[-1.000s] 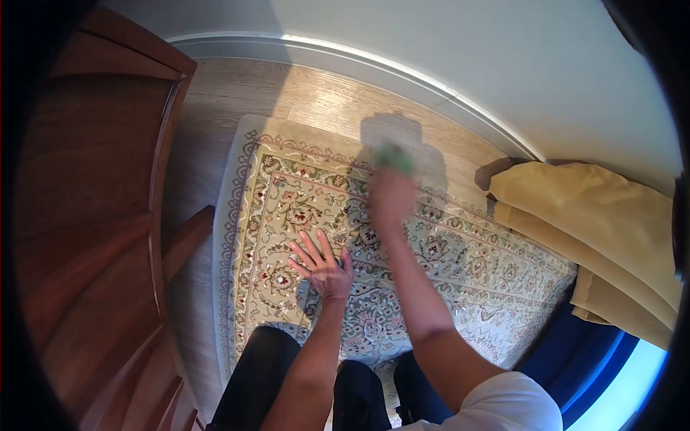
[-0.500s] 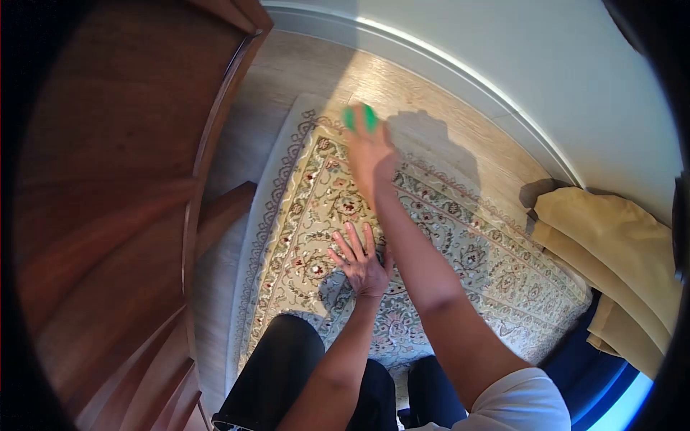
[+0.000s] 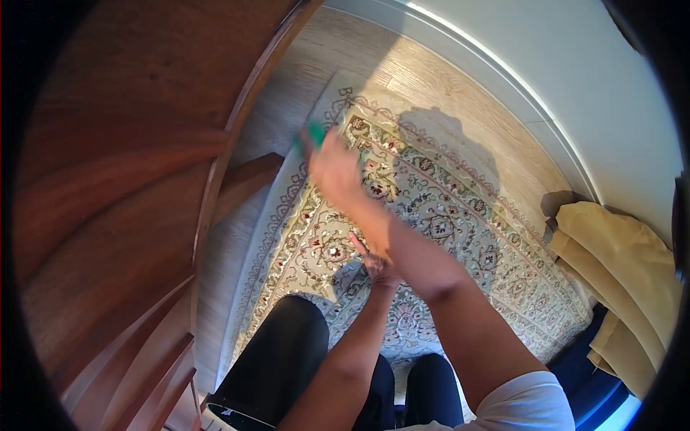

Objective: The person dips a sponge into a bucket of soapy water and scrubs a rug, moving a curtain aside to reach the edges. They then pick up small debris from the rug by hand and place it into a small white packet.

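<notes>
A patterned beige rug (image 3: 440, 228) lies on the wood floor. Over its upper left border, my right hand (image 3: 335, 169) is closed on a green object (image 3: 315, 134), blurred by motion, so its shape is unclear. My left hand (image 3: 375, 264) rests on the middle of the rug, partly covered by my right forearm, with a finger stretched out. Sunlight and shadows fall across the pattern.
Dark wooden furniture (image 3: 136, 179) rises along the left, one leg (image 3: 248, 185) reaching toward the rug. A white wall with a baseboard (image 3: 503, 68) curves along the top and right. Yellow cloth (image 3: 611, 244) hangs at the right over something dark blue.
My right hand has swung left and a little down with the green object, toward the rug's left border. My left hand is now more hidden behind my right forearm. The view has shifted slightly.
</notes>
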`<state>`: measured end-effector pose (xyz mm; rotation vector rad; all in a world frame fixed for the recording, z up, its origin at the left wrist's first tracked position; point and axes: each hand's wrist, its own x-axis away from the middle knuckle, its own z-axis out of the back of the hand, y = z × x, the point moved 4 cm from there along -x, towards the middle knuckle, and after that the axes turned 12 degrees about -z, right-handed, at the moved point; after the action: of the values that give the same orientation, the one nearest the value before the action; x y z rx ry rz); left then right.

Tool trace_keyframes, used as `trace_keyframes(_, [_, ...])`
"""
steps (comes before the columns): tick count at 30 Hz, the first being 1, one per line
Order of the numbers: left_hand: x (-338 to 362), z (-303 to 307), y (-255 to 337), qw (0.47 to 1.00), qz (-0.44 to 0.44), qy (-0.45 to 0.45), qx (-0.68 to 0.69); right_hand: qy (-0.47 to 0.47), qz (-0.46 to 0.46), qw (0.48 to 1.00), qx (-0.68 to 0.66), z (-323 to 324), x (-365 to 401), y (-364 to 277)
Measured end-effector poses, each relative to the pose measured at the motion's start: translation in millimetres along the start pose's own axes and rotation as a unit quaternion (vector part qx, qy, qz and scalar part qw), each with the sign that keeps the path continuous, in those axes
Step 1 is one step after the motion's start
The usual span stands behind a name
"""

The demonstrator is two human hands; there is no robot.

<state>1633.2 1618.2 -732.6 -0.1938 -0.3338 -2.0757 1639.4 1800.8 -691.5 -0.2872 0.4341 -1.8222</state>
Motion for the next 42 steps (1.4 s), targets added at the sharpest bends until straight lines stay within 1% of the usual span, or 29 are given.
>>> trace_keyframes(2, [1,-7,-2,0.990,0.002,0.068,0.127,-0.018,0.044,0.999,-0.005,-8,24,-5])
trace_keyframes(4, [0,-3,-1,0.977,0.003,0.100,0.188,-0.030,0.187,0.980,0.064,-1,19,8])
trace_keyframes(5, [-2,7,0,0.985,0.001,0.101,0.139,-0.087,0.161,0.970,0.157,-6,-14,20])
trace_keyframes(7, [-4,11,1,0.991,0.001,0.103,0.089,-0.038,0.022,0.998,0.054,21,-80,42])
trace_keyframes(8, [-5,12,1,0.989,-0.003,0.122,0.087,-0.038,0.024,0.998,0.054,16,-79,37])
trace_keyframes(10, [-1,14,4,0.986,-0.014,0.136,0.093,0.027,-0.015,0.998,0.054,13,-71,31])
trace_keyframes(13, [-2,13,3,0.990,-0.003,0.115,0.086,-0.015,-0.083,0.995,-0.052,41,-24,81])
trace_keyframes(15, [-4,11,4,0.988,-0.005,0.120,0.094,-0.068,-0.232,0.970,0.036,76,17,158])
trace_keyframes(16, [-3,12,4,0.987,-0.001,0.130,0.094,0.003,-0.290,0.954,0.076,104,55,193])
trace_keyframes(17, [-4,12,5,0.990,-0.001,0.115,0.080,0.176,-0.059,0.968,0.169,105,103,256])
trace_keyframes(18, [-4,12,6,0.989,-0.009,0.113,0.090,0.153,-0.345,0.921,0.096,136,148,282])
trace_keyframes(20, [-4,15,5,0.989,-0.007,0.128,0.079,0.084,-0.635,0.732,0.234,163,231,332])
trace_keyframes(21, [-3,15,6,0.988,-0.009,0.127,0.090,0.091,-0.641,0.723,0.243,169,228,325])
trace_keyframes(23, [-4,13,6,0.987,-0.016,0.135,0.089,0.117,-0.659,0.732,0.127,148,185,294])
trace_keyframes(24, [-3,13,7,0.987,-0.015,0.141,0.078,0.206,-0.413,0.872,0.165,115,152,277])
trace_keyframes(25, [-2,15,8,0.987,-0.017,0.140,0.073,0.290,-0.184,0.933,0.105,86,107,227])
trace_keyframes(26, [-3,14,9,0.987,-0.022,0.139,0.074,0.074,-0.361,0.914,0.167,71,47,189])
trace_keyframes(27, [-2,11,9,0.992,-0.023,0.116,0.043,-0.111,-0.489,0.865,-0.005,28,0,165])
trace_keyframes(29, [-4,-3,5,0.990,-0.031,0.083,-0.105,-0.019,-0.257,0.963,-0.076,41,-54,86])
trace_keyframes(31, [-1,2,8,0.989,-0.039,0.134,-0.040,0.203,-0.158,0.966,0.014,38,-61,70])
trace_keyframes(32, [-1,9,9,0.981,-0.045,0.186,0.020,0.206,-0.153,0.966,0.015,43,-54,87])
trace_keyframes(34, [0,9,9,0.989,-0.036,0.142,0.028,0.010,-0.339,0.923,-0.183,69,-10,154])
trace_keyframes(35, [0,8,10,0.988,-0.029,0.148,0.024,0.060,-0.391,0.907,-0.142,66,37,211])
trace_keyframes(36, [-2,7,10,0.987,-0.021,0.155,0.022,0.018,-0.346,0.936,0.057,110,70,242])
trace_keyframes(37, [-2,7,11,0.987,-0.020,0.159,0.019,0.203,-0.212,0.953,0.070,134,133,289])
trace_keyframes(38, [-2,6,12,0.987,-0.023,0.158,0.021,0.095,-0.331,0.906,0.245,143,191,343])
trace_keyframes(39, [-1,5,11,0.987,-0.021,0.160,0.014,0.177,-0.461,0.857,0.148,176,230,352])
trace_keyframes(40, [-2,6,12,0.986,-0.019,0.163,0.008,0.179,-0.464,0.855,0.149,180,228,349])
trace_keyframes(42, [-3,5,12,0.986,-0.017,0.164,0.005,0.152,-0.685,0.694,0.162,174,235,344])
